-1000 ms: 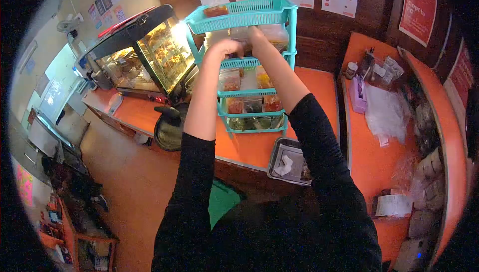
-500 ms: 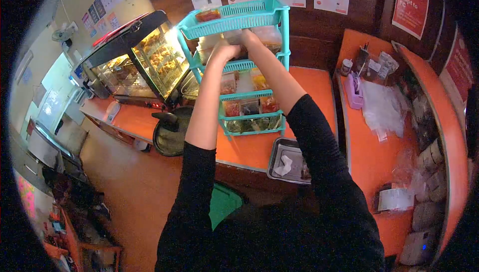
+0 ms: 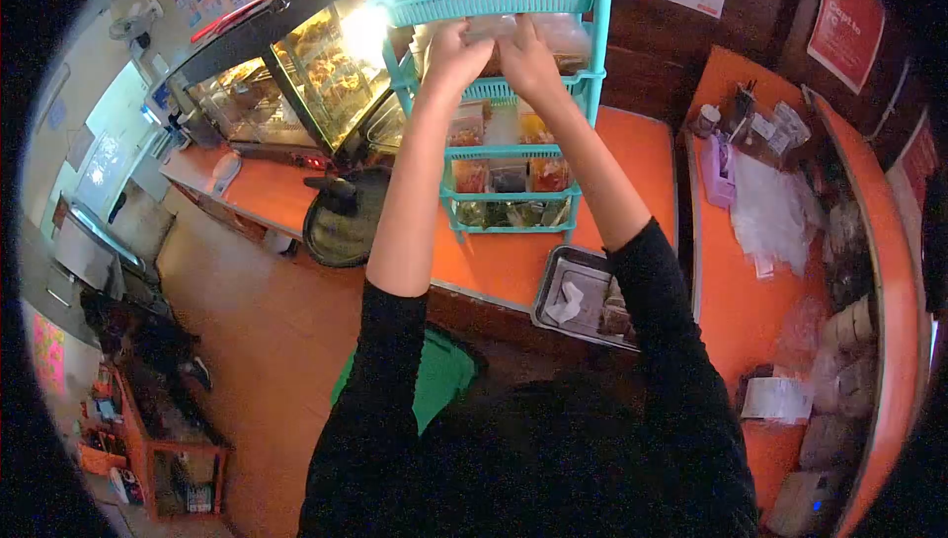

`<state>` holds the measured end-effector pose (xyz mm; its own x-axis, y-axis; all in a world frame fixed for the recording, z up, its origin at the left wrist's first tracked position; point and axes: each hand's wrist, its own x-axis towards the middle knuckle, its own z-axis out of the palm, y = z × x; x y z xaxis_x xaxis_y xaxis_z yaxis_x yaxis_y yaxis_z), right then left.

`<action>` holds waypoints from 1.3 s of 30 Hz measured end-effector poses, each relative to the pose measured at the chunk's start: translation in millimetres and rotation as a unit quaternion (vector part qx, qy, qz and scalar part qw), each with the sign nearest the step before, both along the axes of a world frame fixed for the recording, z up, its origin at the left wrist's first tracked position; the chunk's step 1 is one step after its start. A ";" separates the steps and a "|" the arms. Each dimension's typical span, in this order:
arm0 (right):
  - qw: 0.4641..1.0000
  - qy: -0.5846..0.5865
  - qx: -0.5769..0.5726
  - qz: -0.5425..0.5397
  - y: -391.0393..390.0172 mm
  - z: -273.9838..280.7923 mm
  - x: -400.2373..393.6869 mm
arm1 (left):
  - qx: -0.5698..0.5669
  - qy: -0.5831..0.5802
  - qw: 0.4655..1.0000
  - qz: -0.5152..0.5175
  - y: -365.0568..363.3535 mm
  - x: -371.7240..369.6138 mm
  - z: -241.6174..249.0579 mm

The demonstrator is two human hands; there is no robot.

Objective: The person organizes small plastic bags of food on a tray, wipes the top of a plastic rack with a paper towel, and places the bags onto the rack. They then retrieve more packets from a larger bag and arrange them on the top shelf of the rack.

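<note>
Both hands reach into the second tier of a turquoise plastic rack (image 3: 513, 165). My left hand (image 3: 457, 60) is at the left of that tier, thumb toward the middle, fingers curled and partly hidden. Beside it, my right hand (image 3: 529, 62) has its fingers bent over the packets. Between and behind them is a clear plastic packet (image 3: 492, 29) that both seem to grip; its contents cannot be made out. More clear packets (image 3: 565, 38) fill the right of this tier. Lower tiers hold bags of red and dark contents (image 3: 471, 176) and green-looking packets (image 3: 513, 214).
A lit glass food warmer (image 3: 321, 64) stands left of the rack. On the orange counter are a dark round tray (image 3: 341, 232) and a metal tray (image 3: 583, 286) with crumpled tissue. Plastic bags (image 3: 770, 207) lie on the right counter. Below is a green bin (image 3: 444, 380).
The view has tilted and shifted, so the rack appears higher and slightly to the right. My hands have moved a little apart, still within the second tier.
</note>
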<state>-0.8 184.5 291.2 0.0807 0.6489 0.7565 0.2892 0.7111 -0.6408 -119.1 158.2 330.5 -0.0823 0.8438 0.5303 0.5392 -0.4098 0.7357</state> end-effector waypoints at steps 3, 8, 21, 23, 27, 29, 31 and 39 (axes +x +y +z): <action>0.998 -0.015 0.060 0.008 -58.8 4.5 20.9 | 0.160 -0.134 0.978 0.006 -48.7 8.5 -17.5; 0.975 0.024 -0.161 0.154 -97.1 -25.9 61.3 | 0.079 -0.193 0.978 -0.010 -81.8 -19.0 -99.0; 0.953 -0.159 -0.247 0.079 111.6 -174.8 -41.5 | -0.139 -0.111 0.982 0.057 57.9 -56.7 -182.6; 0.940 -0.092 -0.290 0.157 126.5 -179.6 -45.3 | -0.155 -0.326 0.932 0.018 67.1 -57.1 -181.2; 0.962 -0.152 -0.224 0.029 103.3 -168.7 -50.2 | -0.183 -0.310 0.933 0.006 50.8 -53.5 -147.2; 0.980 -0.137 -0.145 -0.015 100.4 -173.4 -51.4 | -0.174 -0.347 0.922 0.006 47.6 -47.0 -146.2; 0.957 -0.151 -0.246 -0.006 80.9 -153.5 -51.0 | -0.146 -0.415 0.898 0.019 48.0 -44.1 -142.6; 0.977 -0.107 -0.182 -0.027 12.0 -108.4 -69.2 | -0.181 -0.335 0.924 0.030 63.2 -46.4 -155.3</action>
<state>-70.0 196.5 182.8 -0.0115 0.8777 0.4790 0.4747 0.4264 -0.7700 -165.5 221.4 175.2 -0.3424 0.9391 0.0278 -0.0743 -0.0565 0.9956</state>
